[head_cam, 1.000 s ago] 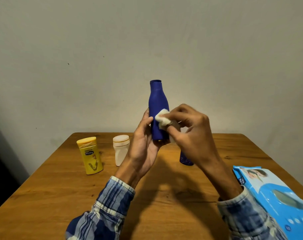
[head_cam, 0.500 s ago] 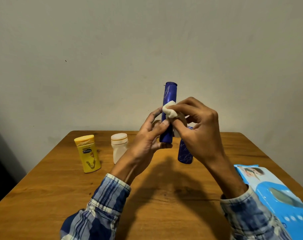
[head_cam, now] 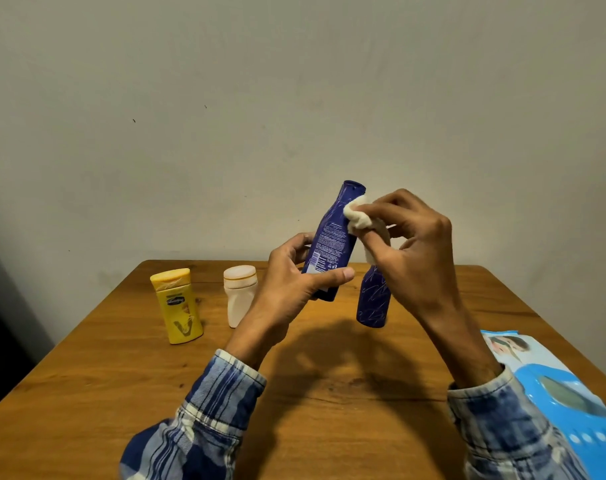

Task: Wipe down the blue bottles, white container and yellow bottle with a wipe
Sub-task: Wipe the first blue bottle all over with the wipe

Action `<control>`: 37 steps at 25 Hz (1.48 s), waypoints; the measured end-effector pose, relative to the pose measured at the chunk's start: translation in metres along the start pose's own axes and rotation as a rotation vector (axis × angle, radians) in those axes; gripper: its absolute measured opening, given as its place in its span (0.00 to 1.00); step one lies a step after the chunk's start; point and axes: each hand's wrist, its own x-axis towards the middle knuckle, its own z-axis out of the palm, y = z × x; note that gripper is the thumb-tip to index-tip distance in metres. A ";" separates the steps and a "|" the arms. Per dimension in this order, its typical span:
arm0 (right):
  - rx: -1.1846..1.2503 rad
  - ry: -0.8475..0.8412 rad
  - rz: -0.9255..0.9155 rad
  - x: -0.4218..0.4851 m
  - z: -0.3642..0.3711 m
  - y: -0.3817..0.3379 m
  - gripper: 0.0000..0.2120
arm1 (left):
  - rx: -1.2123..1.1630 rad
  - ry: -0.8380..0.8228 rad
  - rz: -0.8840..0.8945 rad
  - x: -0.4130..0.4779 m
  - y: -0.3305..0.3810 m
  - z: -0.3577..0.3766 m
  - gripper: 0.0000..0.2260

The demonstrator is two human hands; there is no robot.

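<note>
My left hand (head_cam: 291,289) grips a blue bottle (head_cam: 332,237) by its lower part, holding it above the table and tilted to the right, its printed label facing me. My right hand (head_cam: 412,251) pinches a bunched white wipe (head_cam: 358,216) against the bottle's neck. A second blue bottle (head_cam: 372,301) stands on the table behind my right hand, its top hidden. The white container (head_cam: 239,294) and the yellow bottle (head_cam: 178,304) stand upright on the left.
A blue wipes pack (head_cam: 568,400) lies at the table's right edge near my right sleeve. The wooden table (head_cam: 87,393) ends at a plain wall behind. A dark gap lies off the left edge.
The held bottle has been turned so its label faces me and now tilts right. The wipe has moved up from the body to the neck.
</note>
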 end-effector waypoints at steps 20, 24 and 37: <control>-0.058 0.104 -0.010 0.000 0.002 -0.005 0.11 | 0.180 0.079 0.064 -0.002 0.007 0.002 0.21; -0.165 -0.099 -0.113 -0.005 0.009 -0.010 0.11 | 0.227 0.084 0.076 -0.003 0.007 0.002 0.19; -0.265 -0.005 -0.046 -0.001 0.004 -0.017 0.10 | 0.369 0.125 0.150 -0.006 0.010 0.009 0.20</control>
